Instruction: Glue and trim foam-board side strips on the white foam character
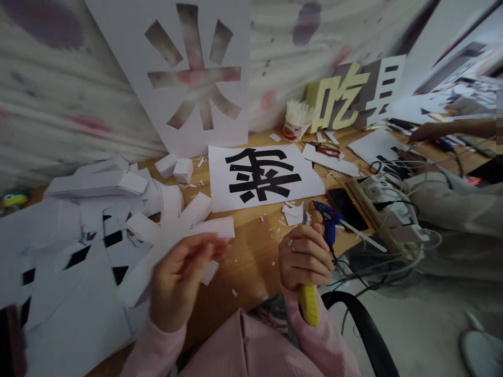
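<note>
My right hand (pixel 305 257) is wrapped round a yellow utility knife (pixel 309 306), its blade pointing up and away from me. Over the front of the table my left hand (pixel 184 277) is raised with loosely bent fingers; their tips are blurred, and I make out nothing held in them. Just beyond those fingers lies a white board strip (pixel 214 226), and a small white piece (pixel 210 273) shows beneath them. Farther back, a white sheet with a bold black character (pixel 263 178) lies flat. Beyond my right hand rests a blue glue gun (pixel 329 217) with a glue stick in it.
White foam-board pieces (pixel 98 183) heap up at the left. A board with a cut-out character (pixel 133 47) leans at the back. Near it stand a paper cup (pixel 295 130) and yellow raised letters (pixel 340 99). A power strip (pixel 387 204) and another person's arm (pixel 451 130) are at right.
</note>
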A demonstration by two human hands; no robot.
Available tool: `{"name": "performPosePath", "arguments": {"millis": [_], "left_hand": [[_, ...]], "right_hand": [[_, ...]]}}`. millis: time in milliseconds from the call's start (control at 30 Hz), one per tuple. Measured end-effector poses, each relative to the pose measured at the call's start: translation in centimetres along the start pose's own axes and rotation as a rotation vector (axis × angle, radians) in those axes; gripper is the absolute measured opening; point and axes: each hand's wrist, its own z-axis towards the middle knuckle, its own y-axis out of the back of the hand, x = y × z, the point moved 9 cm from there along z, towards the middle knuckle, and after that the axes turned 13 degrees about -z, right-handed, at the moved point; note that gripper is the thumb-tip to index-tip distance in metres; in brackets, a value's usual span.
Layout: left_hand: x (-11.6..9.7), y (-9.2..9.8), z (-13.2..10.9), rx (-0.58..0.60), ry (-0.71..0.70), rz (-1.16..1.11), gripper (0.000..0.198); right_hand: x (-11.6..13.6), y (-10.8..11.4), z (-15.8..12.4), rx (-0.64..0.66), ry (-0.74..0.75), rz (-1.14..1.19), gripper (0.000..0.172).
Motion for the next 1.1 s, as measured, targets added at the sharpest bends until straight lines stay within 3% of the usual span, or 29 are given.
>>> {"name": "performPosePath", "arguments": {"millis": [67,133,233,367,500,567,733,833,933,1000,1100], "left_hand": [[1.5,-3.6,-0.5,0.201,0.027,0.013,0.010],[2.2,-6.5,-1.1,0.346,-0.033,0.019,0.013],[3.2,-8.5,-1.5,0.396,-0.086,-0.043,0.018],[4.0,-8.8,-1.0,0.336,-0.028,-0.126,0.009],[5.0,-9.0,-0.7,0.328,0.160,-0.249,0.022],[5.9,-9.3,-0.9,0.328,0.280,-0.339,0.029],[7.8,-9.9,-1.8,0.332,0.485,-0.519,0.033],[7.8,-9.5,-1.6,0.318,0.477,-0.537,0.035],[7.6,-9.0,-1.2,0.309,0.442,-0.511,0.039],[7.6,-8.6,-1.1,0.294,0.433,-0.517,0.040],[7.2,-8.3,-0.9,0.273,0.393,-0.536,0.037]], "right_hand": [[-1.0,-0.3,0.7,0.029,0.007,0.042,0.046],[-2.4,-0.5,1.3,0.088,-0.046,0.131,0.043],[-3.4,-0.9,1.3,0.202,-0.136,0.244,0.037],[-1.8,-0.5,0.4,0.241,-0.095,-0.073,0.038],[-0.8,0.3,0.2,0.128,-0.107,-0.288,0.038],[-0.7,0.5,0.2,0.091,-0.111,-0.335,0.036],[-0.3,0.6,-0.5,0.157,-0.087,-0.268,0.039],[-0.2,1.1,-1.1,0.184,-0.125,-0.069,0.040],[-0.2,0.5,-1.1,0.314,-0.155,0.110,0.034],[-0.2,0.5,-0.7,0.312,-0.141,0.010,0.033],[-0.3,1.1,0.0,0.152,-0.129,-0.240,0.035]]}}
